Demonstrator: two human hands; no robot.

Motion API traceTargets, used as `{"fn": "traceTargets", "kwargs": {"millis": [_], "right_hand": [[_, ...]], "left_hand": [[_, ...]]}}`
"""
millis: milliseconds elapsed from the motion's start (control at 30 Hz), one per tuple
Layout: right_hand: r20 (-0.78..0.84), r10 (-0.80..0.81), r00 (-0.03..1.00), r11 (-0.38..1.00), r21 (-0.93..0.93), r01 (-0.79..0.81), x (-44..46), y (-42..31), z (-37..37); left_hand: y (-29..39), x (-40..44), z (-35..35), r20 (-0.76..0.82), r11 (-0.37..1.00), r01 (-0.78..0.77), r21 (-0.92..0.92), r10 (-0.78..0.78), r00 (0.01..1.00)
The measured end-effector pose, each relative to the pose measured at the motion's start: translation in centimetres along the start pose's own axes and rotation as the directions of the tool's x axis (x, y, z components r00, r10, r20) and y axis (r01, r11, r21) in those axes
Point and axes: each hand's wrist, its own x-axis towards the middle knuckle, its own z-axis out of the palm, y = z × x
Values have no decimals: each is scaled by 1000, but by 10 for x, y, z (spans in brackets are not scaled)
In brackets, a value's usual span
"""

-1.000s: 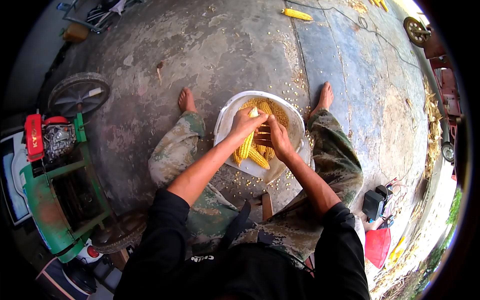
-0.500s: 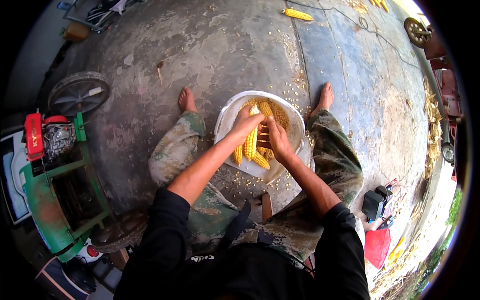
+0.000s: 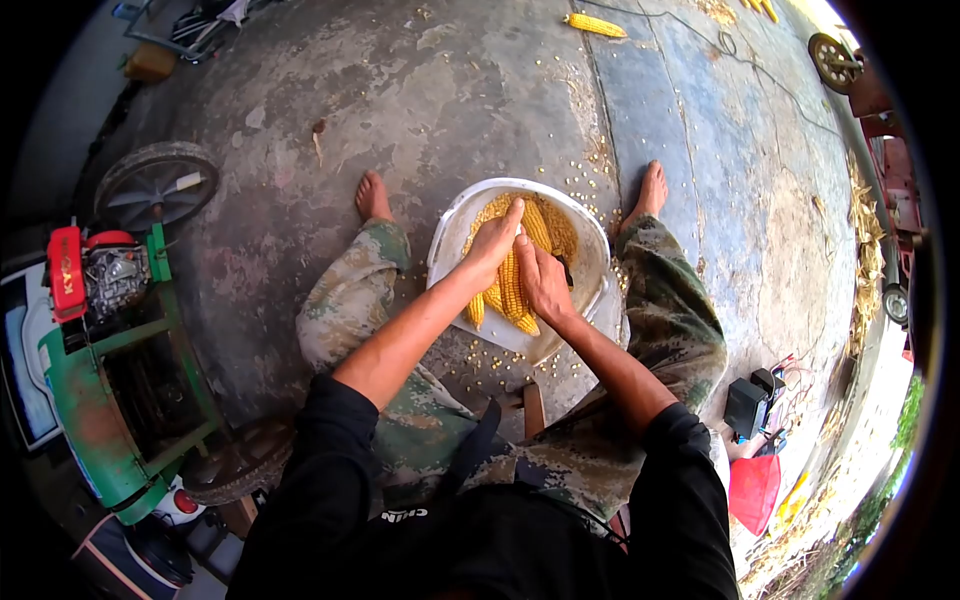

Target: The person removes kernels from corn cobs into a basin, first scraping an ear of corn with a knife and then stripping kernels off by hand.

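left hand (image 3: 492,245), right hand (image 3: 545,280): pinching corn cob (image 3: 512,283) between them, inside basin (image 3: 448,248) | floor (image 3: 420,110) stretches past basin's far rim | feet (image 3: 373,197) flank basin; green machine (image 3: 85,410) at floor's left edge

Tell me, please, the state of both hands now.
Left hand: closed, holding a corn ear.
Right hand: against the same ear; open or closed cannot be told.

Worn conc. flr (image 3: 400,110), wht tub (image 3: 592,262) at ctr, scattered kernels (image 3: 484,358) nr it, corn ear (image 3: 595,25) farther fwd
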Motion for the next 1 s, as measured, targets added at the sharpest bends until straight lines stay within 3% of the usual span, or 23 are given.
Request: {"fn": "traceTargets", "kwargs": {"millis": [167,367,433,533,567,600,667,700,833,1000], "right_hand": [[-66,-105,992,994,-36,103,5,18,5],[-107,-15,994,995,94,25,7,28,7],[-26,161,987,966,209,-152,5,18,3],[37,167,985,977,131,-171,1,-1,-1],[23,61,998,996,66,-63,1,7,4],[24,62,998,996,67,-63,0,7,8],[-137,-116,984,992,32,122,-3,9,16],[14,56,998,998,-3,-56,-5,-4,4],[-9,40,999,998,-40,-41,0,5,5],[-104,-44,994,992,111,55,5,27,13]], "left_hand": [[-11,2,3,-11,990,-132,44,133,991],[-8,6,1,23,994,-113,-5,113,993],[-7,9,-2,49,994,-105,-20,106,993],[-8,10,-1,-57,980,-191,-59,188,980],[-8,10,-1,-69,981,-168,-99,162,984],[-7,9,0,-78,980,-145,-140,135,988],[-7,8,0,-48,977,-98,-187,91,995],[-8,7,-1,-69,981,-146,-124,138,988],[-7,6,-2,-68,979,-200,-38,197,978],[-1,1,1,-53,987,-149,-51,147,988]]}}
